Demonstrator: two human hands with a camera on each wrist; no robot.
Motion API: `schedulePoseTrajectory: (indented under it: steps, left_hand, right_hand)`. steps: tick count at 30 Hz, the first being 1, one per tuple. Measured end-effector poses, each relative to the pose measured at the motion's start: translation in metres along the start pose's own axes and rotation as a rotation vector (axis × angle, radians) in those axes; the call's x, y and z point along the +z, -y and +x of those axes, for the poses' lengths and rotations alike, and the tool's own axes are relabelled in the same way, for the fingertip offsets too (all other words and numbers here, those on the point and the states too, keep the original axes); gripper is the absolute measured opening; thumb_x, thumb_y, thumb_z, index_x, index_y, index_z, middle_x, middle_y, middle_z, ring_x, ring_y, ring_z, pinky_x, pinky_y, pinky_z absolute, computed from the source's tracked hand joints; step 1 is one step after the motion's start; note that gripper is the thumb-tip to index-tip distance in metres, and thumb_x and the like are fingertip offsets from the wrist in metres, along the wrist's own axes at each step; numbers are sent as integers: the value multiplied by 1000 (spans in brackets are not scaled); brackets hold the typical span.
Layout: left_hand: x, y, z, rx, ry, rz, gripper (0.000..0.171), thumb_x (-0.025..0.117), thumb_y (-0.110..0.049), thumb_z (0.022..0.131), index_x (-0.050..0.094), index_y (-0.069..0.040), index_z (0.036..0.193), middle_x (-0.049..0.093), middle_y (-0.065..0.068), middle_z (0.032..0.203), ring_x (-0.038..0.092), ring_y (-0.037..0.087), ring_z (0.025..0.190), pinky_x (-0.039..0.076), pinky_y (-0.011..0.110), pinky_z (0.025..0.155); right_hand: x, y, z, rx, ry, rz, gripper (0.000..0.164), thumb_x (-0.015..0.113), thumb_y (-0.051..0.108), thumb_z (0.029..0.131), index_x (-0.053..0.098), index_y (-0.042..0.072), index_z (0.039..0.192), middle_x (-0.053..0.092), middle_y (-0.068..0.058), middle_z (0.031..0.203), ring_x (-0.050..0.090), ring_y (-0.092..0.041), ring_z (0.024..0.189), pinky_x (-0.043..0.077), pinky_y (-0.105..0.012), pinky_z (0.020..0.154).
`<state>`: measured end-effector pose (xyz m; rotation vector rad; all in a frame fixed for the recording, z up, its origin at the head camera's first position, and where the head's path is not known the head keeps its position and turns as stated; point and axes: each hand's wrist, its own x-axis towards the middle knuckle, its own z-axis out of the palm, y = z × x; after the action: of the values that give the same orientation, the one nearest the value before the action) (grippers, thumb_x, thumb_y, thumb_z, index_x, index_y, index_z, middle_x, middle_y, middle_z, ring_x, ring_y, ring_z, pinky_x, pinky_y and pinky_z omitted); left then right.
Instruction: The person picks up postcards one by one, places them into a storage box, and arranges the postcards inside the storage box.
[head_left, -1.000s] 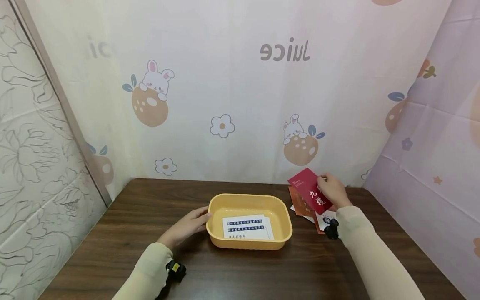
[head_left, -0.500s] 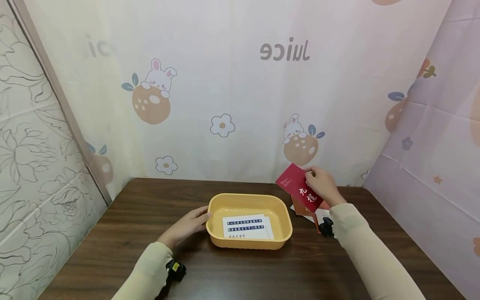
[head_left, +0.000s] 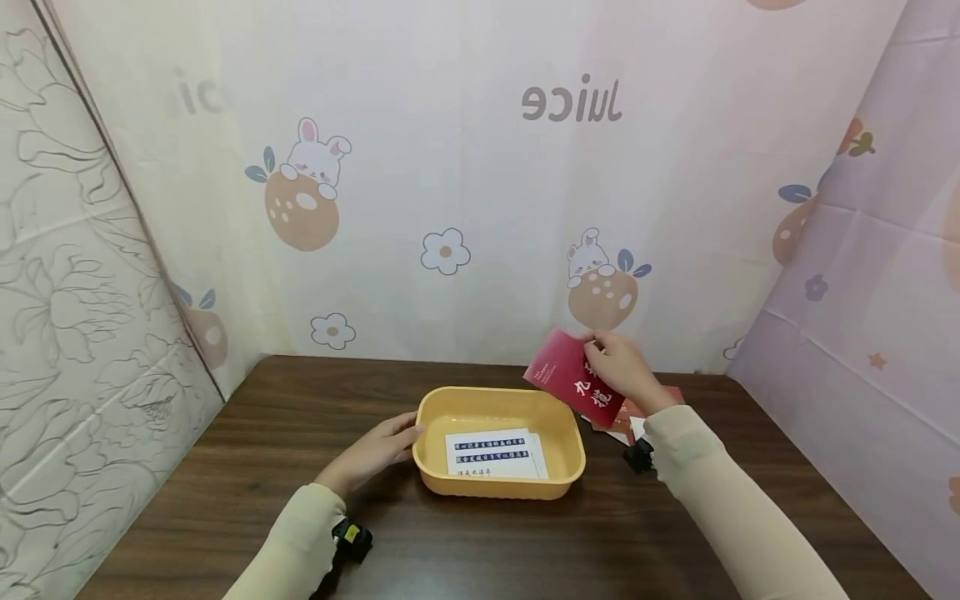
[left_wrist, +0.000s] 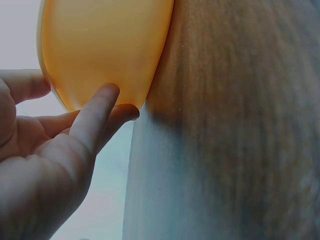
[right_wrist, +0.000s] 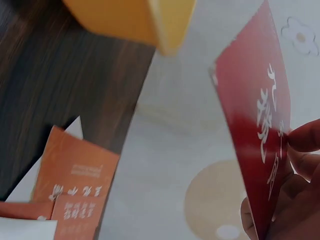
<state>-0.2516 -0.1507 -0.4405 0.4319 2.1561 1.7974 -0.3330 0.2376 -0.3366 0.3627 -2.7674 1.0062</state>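
A yellow plastic basin (head_left: pixel 495 490) stands mid-table, with white cards (head_left: pixel 491 454) printed in dark blue lying inside. My left hand (head_left: pixel 375 454) holds its left end, thumb at the rim and fingers against the outer wall, as the left wrist view shows. Above the basin's back right corner, tilted, hangs a red card (head_left: pixel 573 379) with white lettering. My right hand (head_left: pixel 622 367) pinches it along one edge between thumb and fingers; the right wrist view shows the red card (right_wrist: pixel 255 110) nearly edge-on.
Orange and white cards (right_wrist: pixel 75 175) lie overlapping on the dark wooden table (head_left: pixel 300 417), right of the basin, partly hidden beneath my right hand. A printed curtain (head_left: pixel 450 167) hangs behind the table, and further printed sheets stand at both sides.
My right hand has carried the red card leftward, from over the orange and white cards to the basin's back right corner. My left hand and the basin stay in place.
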Motion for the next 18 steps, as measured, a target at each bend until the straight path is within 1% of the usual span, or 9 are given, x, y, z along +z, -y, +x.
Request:
schedulePoseTrajectory:
  steps: [5, 10, 18]
  left_hand:
    - [-3, 1, 0, 16, 19, 0, 56, 42, -21, 110, 26, 9, 154, 32, 29, 155, 41, 39, 138, 45, 43, 106]
    - [-5, 1, 1, 29, 28, -8, 56, 43, -20, 110, 25, 9, 154, 31, 29, 155, 40, 39, 138, 45, 42, 106]
    - [-7, -1, 0, 28, 35, -8, 56, 43, -21, 110, 25, 9, 154, 31, 29, 155, 41, 39, 138, 44, 44, 107]
  right_hand:
    - [7, 14, 0, -38, 22, 20, 29, 48, 19, 104, 64, 3, 122, 66, -18, 108, 64, -27, 79, 60, -33, 62]
    - [13, 26, 0, -75, 46, 59, 25, 49, 17, 104, 65, 4, 117, 66, -15, 100, 64, -25, 73, 59, -32, 58]
    - [22, 37, 0, -55, 145, 100, 23, 52, 17, 104, 64, 5, 120, 66, -14, 100, 66, -24, 73, 61, -34, 58]
